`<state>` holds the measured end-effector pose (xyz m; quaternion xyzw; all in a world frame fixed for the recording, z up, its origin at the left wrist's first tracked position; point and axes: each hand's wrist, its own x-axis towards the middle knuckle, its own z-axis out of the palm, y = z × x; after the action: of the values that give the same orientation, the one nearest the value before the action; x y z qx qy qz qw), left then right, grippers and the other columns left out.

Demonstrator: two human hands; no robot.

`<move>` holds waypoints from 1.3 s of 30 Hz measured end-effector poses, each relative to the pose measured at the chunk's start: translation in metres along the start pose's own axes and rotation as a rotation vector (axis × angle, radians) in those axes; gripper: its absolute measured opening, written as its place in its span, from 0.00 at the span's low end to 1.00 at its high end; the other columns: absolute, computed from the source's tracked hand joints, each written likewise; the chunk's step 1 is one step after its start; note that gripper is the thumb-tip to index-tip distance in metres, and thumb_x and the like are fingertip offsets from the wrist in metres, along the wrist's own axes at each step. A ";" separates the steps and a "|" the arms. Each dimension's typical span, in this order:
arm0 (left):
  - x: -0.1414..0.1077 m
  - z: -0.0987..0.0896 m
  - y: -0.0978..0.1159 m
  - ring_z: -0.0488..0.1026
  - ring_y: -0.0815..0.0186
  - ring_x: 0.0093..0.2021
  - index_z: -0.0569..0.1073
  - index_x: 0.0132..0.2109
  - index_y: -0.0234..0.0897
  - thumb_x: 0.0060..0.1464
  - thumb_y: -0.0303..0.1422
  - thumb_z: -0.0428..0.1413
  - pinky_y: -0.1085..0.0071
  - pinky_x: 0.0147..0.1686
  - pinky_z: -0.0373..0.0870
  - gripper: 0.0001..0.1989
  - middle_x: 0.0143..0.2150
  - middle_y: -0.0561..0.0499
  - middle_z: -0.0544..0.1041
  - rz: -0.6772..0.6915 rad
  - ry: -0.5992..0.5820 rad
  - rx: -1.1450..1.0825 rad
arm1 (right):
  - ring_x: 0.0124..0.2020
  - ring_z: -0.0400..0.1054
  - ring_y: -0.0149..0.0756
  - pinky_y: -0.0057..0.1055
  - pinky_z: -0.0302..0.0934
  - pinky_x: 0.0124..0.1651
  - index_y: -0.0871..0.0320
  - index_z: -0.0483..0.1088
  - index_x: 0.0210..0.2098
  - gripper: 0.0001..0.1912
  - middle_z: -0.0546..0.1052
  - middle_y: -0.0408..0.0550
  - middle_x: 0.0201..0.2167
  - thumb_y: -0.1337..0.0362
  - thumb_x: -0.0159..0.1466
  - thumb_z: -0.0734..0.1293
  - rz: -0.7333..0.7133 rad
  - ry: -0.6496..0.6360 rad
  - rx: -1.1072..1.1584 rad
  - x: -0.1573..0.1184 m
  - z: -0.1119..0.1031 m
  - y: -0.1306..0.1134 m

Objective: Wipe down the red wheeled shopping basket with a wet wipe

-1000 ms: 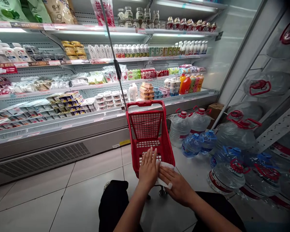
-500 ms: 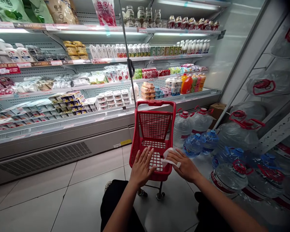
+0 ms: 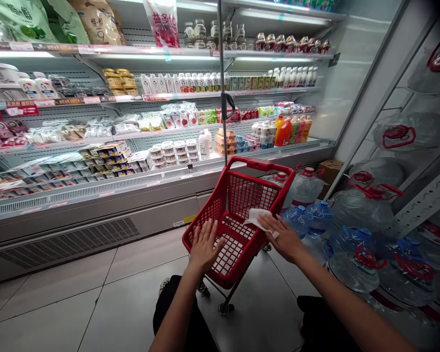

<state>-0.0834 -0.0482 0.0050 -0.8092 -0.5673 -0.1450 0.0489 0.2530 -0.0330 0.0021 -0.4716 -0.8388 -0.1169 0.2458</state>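
Observation:
A small red shopping cart (image 3: 225,280) with a lattice plastic basket stands turned at an angle before me, nothing in its basket. My left hand (image 3: 204,248) is open at the basket's near left rim, palm down with fingers stretched forward; whether it presses on the rim I cannot tell. At the right rim, my right hand (image 3: 284,238) has a white tissue (image 3: 256,215) under its fingers, laid over the edge. Part of the tissue hangs toward the inside of the basket. The hand's underside is hidden.
An open-looking refrigerated display case (image 3: 161,195) with dairy goods and drinks runs behind the cart, a glass door's handle (image 3: 227,106) in front of it. Large water bottles (image 3: 352,269) crowd the right side. My knees flank the cart on pale floor tiles (image 3: 132,288).
The cart has turned, its handle end swinging right and its near end left. Both hands stay at the rims, the left one shifting slightly left. The camera view has shifted a little.

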 end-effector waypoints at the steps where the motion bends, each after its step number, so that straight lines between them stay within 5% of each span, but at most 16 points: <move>1: -0.003 0.002 0.016 0.45 0.60 0.78 0.40 0.78 0.46 0.72 0.52 0.38 0.50 0.75 0.43 0.35 0.79 0.49 0.48 0.032 -0.004 -0.026 | 0.74 0.53 0.38 0.50 0.48 0.75 0.47 0.42 0.77 0.31 0.59 0.43 0.74 0.61 0.76 0.53 0.026 0.027 -0.026 0.003 -0.002 0.005; 5: -0.017 0.013 0.070 0.44 0.57 0.78 0.43 0.78 0.40 0.70 0.56 0.40 0.53 0.74 0.51 0.39 0.79 0.47 0.48 0.113 -0.026 -0.110 | 0.76 0.45 0.47 0.53 0.47 0.75 0.56 0.45 0.77 0.35 0.50 0.52 0.76 0.63 0.73 0.57 -0.106 0.037 -0.030 0.007 -0.009 -0.013; 8: -0.023 0.016 0.082 0.47 0.56 0.77 0.47 0.77 0.40 0.71 0.55 0.40 0.53 0.72 0.56 0.38 0.78 0.45 0.50 0.111 -0.079 -0.142 | 0.74 0.52 0.45 0.51 0.48 0.75 0.55 0.45 0.77 0.36 0.56 0.51 0.75 0.63 0.72 0.60 -0.298 -0.086 0.044 0.000 -0.005 -0.034; 11: -0.024 0.011 0.072 0.47 0.57 0.77 0.48 0.77 0.42 0.71 0.55 0.40 0.53 0.72 0.56 0.36 0.78 0.47 0.50 0.135 -0.123 -0.158 | 0.72 0.57 0.39 0.47 0.49 0.75 0.50 0.43 0.77 0.34 0.62 0.48 0.72 0.61 0.75 0.58 -0.285 -0.122 0.050 -0.010 -0.001 -0.027; 17: -0.020 -0.015 0.012 0.45 0.58 0.78 0.42 0.78 0.47 0.70 0.56 0.40 0.55 0.75 0.49 0.38 0.79 0.50 0.46 0.186 -0.262 -0.251 | 0.74 0.52 0.41 0.49 0.42 0.77 0.45 0.37 0.77 0.35 0.57 0.43 0.75 0.60 0.76 0.55 -0.106 0.013 -0.118 -0.021 -0.027 0.052; 20: -0.015 -0.026 -0.013 0.43 0.57 0.78 0.41 0.78 0.49 0.71 0.56 0.40 0.53 0.75 0.48 0.37 0.79 0.50 0.45 0.132 -0.323 -0.275 | 0.76 0.48 0.44 0.52 0.41 0.77 0.45 0.34 0.77 0.35 0.53 0.44 0.76 0.60 0.76 0.54 0.010 0.067 -0.185 -0.024 -0.041 0.067; 23: -0.004 -0.028 -0.003 0.42 0.55 0.78 0.41 0.78 0.45 0.71 0.54 0.40 0.50 0.74 0.47 0.37 0.79 0.47 0.45 0.106 -0.271 -0.265 | 0.76 0.47 0.45 0.53 0.43 0.76 0.48 0.35 0.78 0.36 0.53 0.45 0.76 0.61 0.75 0.54 0.023 0.083 -0.178 -0.020 -0.041 0.047; 27: 0.017 -0.012 0.053 0.45 0.57 0.78 0.47 0.77 0.43 0.72 0.51 0.40 0.52 0.74 0.50 0.34 0.78 0.47 0.51 0.171 -0.042 -0.254 | 0.75 0.50 0.43 0.49 0.46 0.76 0.49 0.39 0.77 0.35 0.57 0.44 0.75 0.61 0.75 0.56 -0.117 0.006 -0.106 -0.005 -0.034 0.011; 30: 0.026 0.002 0.077 0.50 0.57 0.77 0.49 0.77 0.45 0.73 0.48 0.42 0.51 0.74 0.51 0.31 0.77 0.48 0.56 0.156 0.049 -0.212 | 0.73 0.55 0.42 0.48 0.47 0.75 0.47 0.47 0.76 0.32 0.62 0.43 0.73 0.60 0.75 0.56 -0.170 -0.027 -0.060 0.005 -0.041 0.016; 36: 0.025 0.000 0.050 0.52 0.62 0.76 0.52 0.76 0.49 0.74 0.46 0.41 0.55 0.75 0.50 0.28 0.76 0.55 0.58 0.193 0.055 -0.176 | 0.65 0.66 0.54 0.58 0.48 0.74 0.49 0.68 0.66 0.24 0.75 0.51 0.62 0.56 0.74 0.55 0.066 0.154 -0.033 -0.005 -0.077 0.085; 39: 0.024 -0.005 0.033 0.53 0.62 0.76 0.54 0.75 0.50 0.74 0.47 0.40 0.54 0.74 0.50 0.28 0.76 0.56 0.59 0.150 0.052 -0.170 | 0.65 0.65 0.54 0.57 0.49 0.74 0.50 0.68 0.66 0.25 0.75 0.53 0.61 0.56 0.74 0.54 0.080 0.198 -0.002 -0.017 -0.090 0.088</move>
<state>-0.0458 -0.0396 0.0199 -0.8465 -0.4894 -0.2095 0.0053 0.3624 -0.0376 0.0662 -0.4910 -0.7908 -0.1537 0.3315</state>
